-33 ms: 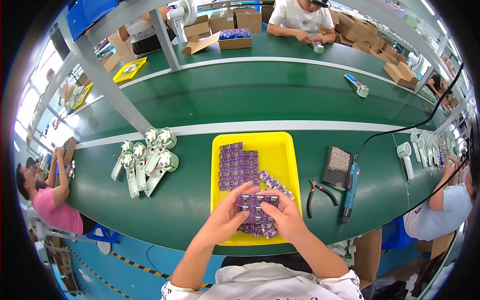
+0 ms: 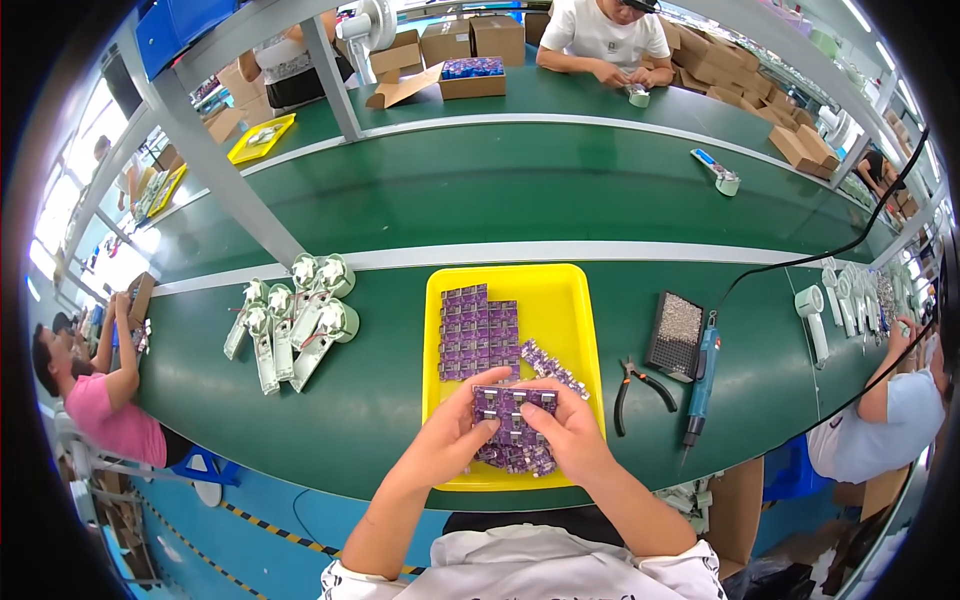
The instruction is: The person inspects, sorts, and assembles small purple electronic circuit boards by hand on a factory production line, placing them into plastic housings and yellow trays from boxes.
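Between my two hands is a small purple circuit board panel (image 2: 514, 412), held over the near half of a yellow tray (image 2: 572, 330). My left hand (image 2: 455, 430) grips its left side, thumb on the face. On the right side my right hand (image 2: 568, 425) pinches it the same way, thumb on top. Purple panels (image 2: 464, 335) lie in neat rows at the tray's far left. A line of small separated boards (image 2: 552, 368) runs beside them. Below the held panel a pile of loose small boards (image 2: 520, 460) is partly covered by my hands.
Pale green fan housings (image 2: 290, 318) with wires lie to the left. Right of the tray are cutting pliers (image 2: 638, 393), a black box of screws (image 2: 677, 335) and a blue electric screwdriver (image 2: 704, 375) on a cable. Co-workers sit left, right (image 2: 872, 415) and across (image 2: 604, 40).
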A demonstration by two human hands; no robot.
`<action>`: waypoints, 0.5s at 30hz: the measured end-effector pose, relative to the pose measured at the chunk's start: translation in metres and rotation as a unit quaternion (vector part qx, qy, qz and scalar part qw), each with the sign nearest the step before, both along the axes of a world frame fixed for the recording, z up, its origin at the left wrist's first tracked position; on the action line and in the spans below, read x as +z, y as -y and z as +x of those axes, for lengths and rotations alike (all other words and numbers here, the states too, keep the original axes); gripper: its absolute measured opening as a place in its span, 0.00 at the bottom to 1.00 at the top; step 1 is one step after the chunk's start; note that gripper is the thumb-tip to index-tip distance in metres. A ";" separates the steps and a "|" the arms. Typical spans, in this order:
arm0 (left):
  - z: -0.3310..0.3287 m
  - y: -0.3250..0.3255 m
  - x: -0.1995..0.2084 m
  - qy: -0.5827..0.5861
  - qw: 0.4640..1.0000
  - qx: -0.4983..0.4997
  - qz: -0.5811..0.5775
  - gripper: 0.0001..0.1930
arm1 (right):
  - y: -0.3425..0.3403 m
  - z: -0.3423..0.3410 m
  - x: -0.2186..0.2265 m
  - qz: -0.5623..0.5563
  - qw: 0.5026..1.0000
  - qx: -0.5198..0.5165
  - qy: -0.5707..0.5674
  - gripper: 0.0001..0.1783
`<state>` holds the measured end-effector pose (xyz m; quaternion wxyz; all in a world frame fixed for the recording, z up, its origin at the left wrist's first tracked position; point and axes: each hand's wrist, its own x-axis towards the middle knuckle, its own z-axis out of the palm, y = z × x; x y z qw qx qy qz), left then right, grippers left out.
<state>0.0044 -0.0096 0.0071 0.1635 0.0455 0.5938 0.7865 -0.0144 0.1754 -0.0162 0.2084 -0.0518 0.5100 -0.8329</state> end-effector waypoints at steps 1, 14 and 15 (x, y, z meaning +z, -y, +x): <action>0.000 0.002 -0.003 0.000 1.000 0.002 -0.002 0.29 | 0.001 -0.001 -0.001 -0.002 1.000 0.002 0.000 0.14; 0.010 0.002 -0.017 -0.084 0.982 0.159 -0.065 0.22 | 0.013 -0.001 -0.003 0.060 0.987 -0.096 -0.113 0.13; 0.012 0.008 -0.010 -0.047 0.985 0.163 -0.011 0.24 | 0.007 -0.003 -0.004 0.062 0.987 -0.097 -0.112 0.13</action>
